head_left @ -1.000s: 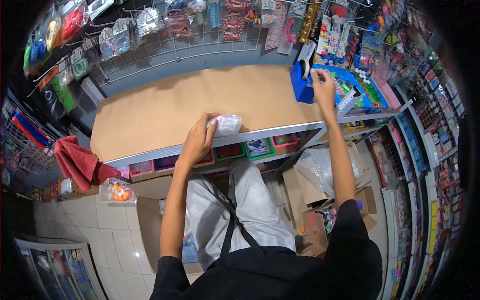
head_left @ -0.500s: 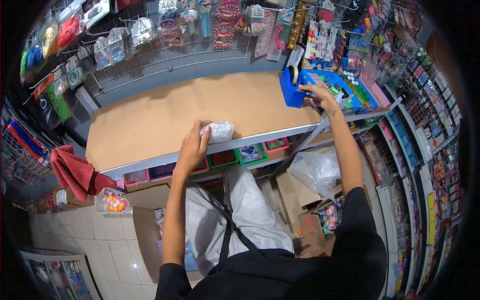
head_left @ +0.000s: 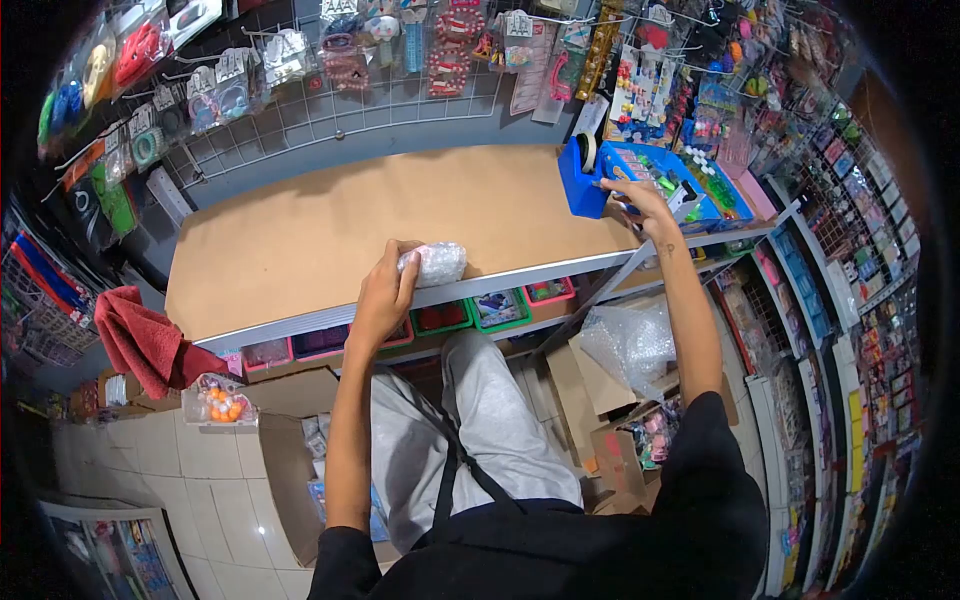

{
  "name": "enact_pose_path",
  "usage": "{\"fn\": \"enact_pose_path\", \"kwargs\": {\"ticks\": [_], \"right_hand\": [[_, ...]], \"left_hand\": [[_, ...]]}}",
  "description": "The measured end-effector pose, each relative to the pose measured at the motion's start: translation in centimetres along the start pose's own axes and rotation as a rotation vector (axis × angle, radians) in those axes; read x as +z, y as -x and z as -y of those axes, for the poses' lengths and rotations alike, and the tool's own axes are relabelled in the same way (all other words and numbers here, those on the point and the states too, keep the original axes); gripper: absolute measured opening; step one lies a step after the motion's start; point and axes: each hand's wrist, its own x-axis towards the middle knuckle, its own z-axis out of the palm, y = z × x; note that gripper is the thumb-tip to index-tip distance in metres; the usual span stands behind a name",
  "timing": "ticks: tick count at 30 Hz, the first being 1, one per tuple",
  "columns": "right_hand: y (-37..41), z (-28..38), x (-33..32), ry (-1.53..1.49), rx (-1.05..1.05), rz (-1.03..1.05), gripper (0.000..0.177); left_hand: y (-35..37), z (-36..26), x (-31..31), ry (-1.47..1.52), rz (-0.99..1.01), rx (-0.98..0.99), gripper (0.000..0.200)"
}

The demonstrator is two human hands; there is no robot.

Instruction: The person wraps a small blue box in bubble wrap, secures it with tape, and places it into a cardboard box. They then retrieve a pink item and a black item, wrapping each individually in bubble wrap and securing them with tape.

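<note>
- left grip [head_left: 385, 290] closed over bubble-wrapped parcel [head_left: 437, 263] at desk [head_left: 330, 220] front edge.
- right grip [head_left: 640, 200] touches blue tape dispenser [head_left: 578, 182]; cannot tell how far open.
- blue tray [head_left: 640, 152] crowds just beside it.

I see a brown counter [head_left: 330, 230] bearing a blue tape dispenser [head_left: 578, 190]; a bubble-wrapped parcel [head_left: 440, 262] lies well left of it.

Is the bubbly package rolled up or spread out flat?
Rolled up: the bubble-wrap package is a small rounded lump on the table, held by the left hand.
</note>
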Motion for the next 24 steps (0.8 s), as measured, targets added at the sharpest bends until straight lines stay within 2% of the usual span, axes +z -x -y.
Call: {"fn": "enact_pose_path", "kwargs": {"ticks": [5, 11, 14, 17, 18, 21, 24], "right_hand": [[-0.3, -1.7, 0.0, 0.051, 0.043, -0.044, 0.035], [2.2, -1.8, 2.2, -0.218, -0.113, -0.02, 0.028], [2.7, -1.6, 3.5, -0.183, -0.178, -0.166, 0.024], [-0.1, -4.2, 3.4, -0.145, -0.273, -0.242, 0.027], [-1.0, -4.8, 3.3, -0.097, -0.28, -0.268, 0.032], [-0.8, -4.3, 3.8, 0.101, -0.312, -0.466, 0.032], [-0.2, -3.1, 3.6, 0.132, -0.224, -0.449, 0.032]], "left_hand": [[0.0, 0.0, 0.2, 0.01, -0.004, 0.001, 0.026], [0.0, -0.2, 0.1, 0.006, -0.003, -0.023, 0.024], [-0.1, -0.2, 0.2, 0.016, -0.025, -0.001, 0.024], [-0.1, 0.3, 0.5, 0.003, -0.041, 0.014, 0.024], [0.0, 0.4, 0.5, -0.006, -0.047, 0.015, 0.024], [0.0, 0.1, 0.4, -0.004, -0.063, 0.026, 0.024], [-0.1, 0.1, 0.5, -0.002, -0.061, 0.016, 0.024]]}}
